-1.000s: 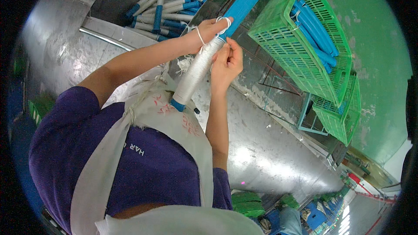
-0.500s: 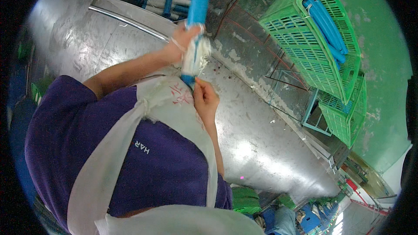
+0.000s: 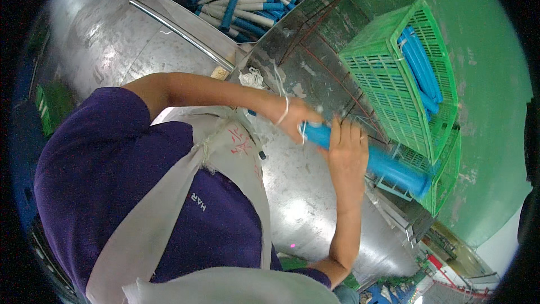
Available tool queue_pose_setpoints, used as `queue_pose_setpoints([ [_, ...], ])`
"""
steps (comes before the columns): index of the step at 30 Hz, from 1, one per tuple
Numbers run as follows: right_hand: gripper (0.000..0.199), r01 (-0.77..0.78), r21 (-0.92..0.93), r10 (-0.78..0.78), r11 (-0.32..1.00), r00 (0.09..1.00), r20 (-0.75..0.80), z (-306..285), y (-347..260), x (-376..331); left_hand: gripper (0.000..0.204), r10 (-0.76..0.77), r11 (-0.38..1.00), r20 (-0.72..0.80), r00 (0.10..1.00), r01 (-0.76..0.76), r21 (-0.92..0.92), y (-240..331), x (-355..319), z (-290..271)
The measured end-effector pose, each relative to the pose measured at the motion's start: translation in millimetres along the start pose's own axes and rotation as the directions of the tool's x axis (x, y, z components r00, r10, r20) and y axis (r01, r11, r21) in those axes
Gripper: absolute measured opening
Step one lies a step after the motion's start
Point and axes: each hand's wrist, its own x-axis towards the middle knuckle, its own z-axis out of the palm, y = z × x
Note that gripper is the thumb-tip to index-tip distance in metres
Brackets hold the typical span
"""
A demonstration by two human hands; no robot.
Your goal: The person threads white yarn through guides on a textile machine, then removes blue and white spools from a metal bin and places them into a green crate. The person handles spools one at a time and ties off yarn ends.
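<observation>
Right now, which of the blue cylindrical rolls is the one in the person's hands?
The long blue cylindrical roll over the metal table, gripped by both the left hand and right hand. The others lie loose in the green plastic crate and metal tray.

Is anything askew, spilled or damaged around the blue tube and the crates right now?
Nothing stands out. Both hands, left hand and right hand, grip the blue tube over the metal table. The green crate holds its blue tubes, though it reads as tilted, perhaps from lens bending. White string scraps lie near the bin.
</observation>
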Motion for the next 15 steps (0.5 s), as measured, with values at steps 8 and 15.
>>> queue_pose_setpoints([
  [8, 0.038, -0.426, -0.288, 0.510, 0.857, 0.778, 0.367, 19.0, -12.7, -100.5, 0.061, -0.371, 0.704, 0.080, 0.925, 0.223, 0.674, -125.8, -28.9, 54.6],
  [15, 0.047, -0.794, -0.186, 0.815, 0.579, 0.562, 0.139, 77.6, -55.7, -127.8, 0.088, -0.624, 0.758, 0.378, 0.684, 0.648, 0.078, -131.5, 7.0, 39.3],
])
